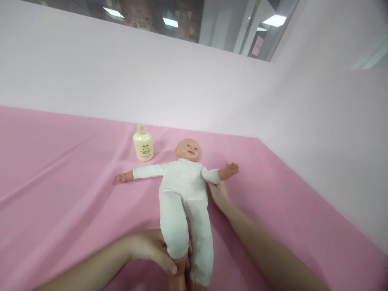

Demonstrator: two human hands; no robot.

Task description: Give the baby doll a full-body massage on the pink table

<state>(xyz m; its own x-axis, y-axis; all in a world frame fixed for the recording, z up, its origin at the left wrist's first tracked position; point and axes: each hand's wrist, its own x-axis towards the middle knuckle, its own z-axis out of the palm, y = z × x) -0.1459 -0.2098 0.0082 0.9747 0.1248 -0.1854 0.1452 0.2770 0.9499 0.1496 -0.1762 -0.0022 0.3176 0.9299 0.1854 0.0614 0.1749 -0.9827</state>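
Observation:
A baby doll point(185, 180) with a white cloth body lies face up, its head toward the wall and its arms spread. My left hand point(151, 246) is wrapped round the doll's lower leg on the left, just above the foot, with the thumb on top. Beside the doll's torso, under its raised arm on the right, is my right hand point(220, 196). Its fingers go behind the doll and are hidden, so their grip does not show.
A pale yellow pump bottle point(143, 144) stands left of the doll's head. Pink cloth point(75, 173) with a few creases covers the surface. White walls point(121, 76) rise behind and to the right, with a window point(169, 20) at the top.

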